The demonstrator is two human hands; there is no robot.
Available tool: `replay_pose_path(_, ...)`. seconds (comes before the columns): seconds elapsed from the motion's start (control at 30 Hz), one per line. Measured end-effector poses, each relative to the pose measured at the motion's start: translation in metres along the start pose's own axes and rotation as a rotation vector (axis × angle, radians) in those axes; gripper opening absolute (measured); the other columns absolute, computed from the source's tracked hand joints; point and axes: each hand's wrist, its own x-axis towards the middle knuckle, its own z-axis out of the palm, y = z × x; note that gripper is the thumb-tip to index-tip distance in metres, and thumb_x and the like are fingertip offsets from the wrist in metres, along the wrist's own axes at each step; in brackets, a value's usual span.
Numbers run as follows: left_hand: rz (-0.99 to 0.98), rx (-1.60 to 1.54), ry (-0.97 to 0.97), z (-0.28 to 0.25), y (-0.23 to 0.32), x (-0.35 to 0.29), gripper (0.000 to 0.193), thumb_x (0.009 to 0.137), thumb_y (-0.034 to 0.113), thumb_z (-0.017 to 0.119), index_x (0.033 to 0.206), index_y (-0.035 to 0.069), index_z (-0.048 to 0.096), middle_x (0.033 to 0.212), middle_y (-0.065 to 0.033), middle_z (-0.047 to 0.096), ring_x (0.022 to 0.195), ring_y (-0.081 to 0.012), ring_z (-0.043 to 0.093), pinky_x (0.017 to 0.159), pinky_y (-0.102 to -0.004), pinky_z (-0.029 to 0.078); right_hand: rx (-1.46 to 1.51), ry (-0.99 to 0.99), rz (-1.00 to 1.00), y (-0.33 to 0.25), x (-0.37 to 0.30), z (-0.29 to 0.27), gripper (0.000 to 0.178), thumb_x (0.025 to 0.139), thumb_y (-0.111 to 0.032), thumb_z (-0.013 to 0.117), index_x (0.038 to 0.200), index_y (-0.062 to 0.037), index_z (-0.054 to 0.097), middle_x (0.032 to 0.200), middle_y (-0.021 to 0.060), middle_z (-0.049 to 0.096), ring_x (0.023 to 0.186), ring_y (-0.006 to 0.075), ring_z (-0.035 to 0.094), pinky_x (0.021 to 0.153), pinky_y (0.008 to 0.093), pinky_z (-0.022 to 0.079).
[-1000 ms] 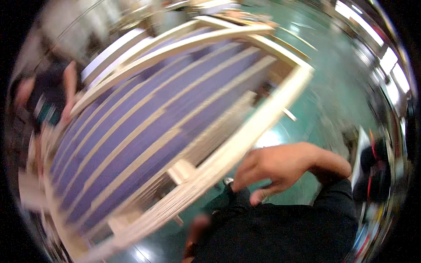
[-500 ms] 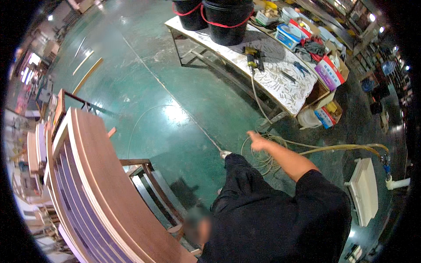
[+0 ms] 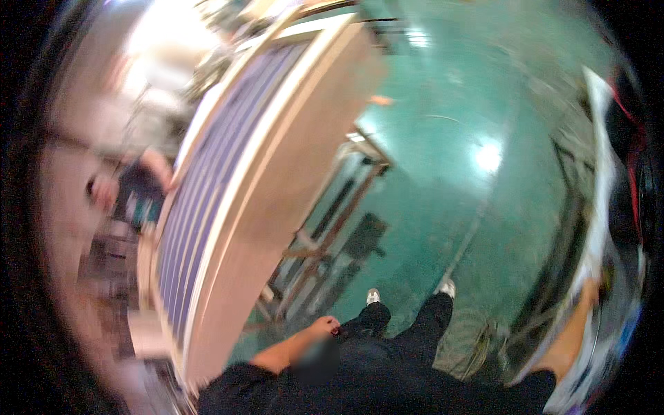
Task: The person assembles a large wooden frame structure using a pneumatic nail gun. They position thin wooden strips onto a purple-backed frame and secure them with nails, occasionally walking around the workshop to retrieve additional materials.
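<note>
My left hand [image 3: 324,326] is in front of my body, beside the near end of a large wooden furniture piece. Its fingers are curled around something small and dark that I cannot make out. On the far right, my right arm reaches to the white-topped workbench [image 3: 596,228]. The right hand [image 3: 589,292] is smeared by motion at that bench, next to a dark yellowish shape [image 3: 606,278], too blurred to name. Whether the hand holds it cannot be seen. To the left, the furniture piece [image 3: 277,166] shows a tan outer panel and purple-and-pale slats.
A dark trestle stand [image 3: 339,214] supports the furniture piece. Beyond it on the left is another person [image 3: 142,187], blurred. Coiled hose [image 3: 477,349] lies on the green floor [image 3: 443,207] near my right foot. Black buckets [image 3: 626,138] with red handles stand on the workbench.
My view has swung left, so the furniture piece now fills more of the middle and the workbench sits at the right rim. My right hand has gone from above the floor to the bench.
</note>
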Motion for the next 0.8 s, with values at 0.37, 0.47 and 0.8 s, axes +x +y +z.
replay_pose_path(0.37,0.195,-0.202,0.009,0.102,-0.124,0.040,0.025,0.098,0.027,0.061,0.107,0.005,0.065,0.082,-0.0056,0.069,0.068,-0.0144,0.064,0.060,-0.0315,0.051,0.520,-0.517,-0.560,-0.121,-0.462,0.017,0.045,0.082,-0.015,0.069,0.121,0.0013,0.056,0.113,0.0210,0.065,0.100,0.0381,0.062,0.087,0.0477,0.049)
replay_pose_path(0.47,0.358,-0.242,0.132,0.119,-0.181,0.090,0.029,0.097,0.031,0.062,0.110,0.005,0.065,0.086,-0.0056,0.070,0.071,-0.0151,0.066,0.060,-0.0316,0.051,0.453,-0.761,-0.705,-0.179,-0.525,-0.030,0.041,0.081,-0.014,0.069,0.117,0.0019,0.057,0.109,0.0202,0.066,0.095,0.0373,0.064,0.083,0.0473,0.050)
replay_pose_path(0.8,0.203,-0.529,0.560,0.202,-0.335,0.023,0.034,0.091,0.038,0.065,0.102,0.008,0.074,0.098,-0.0102,0.074,0.091,-0.0245,0.071,0.082,-0.0432,0.054,0.276,-1.036,-0.611,-0.243,-0.553,-0.070,0.027,0.081,-0.007,0.069,0.105,0.0041,0.062,0.093,0.0179,0.072,0.078,0.0343,0.069,0.070,0.0459,0.055)
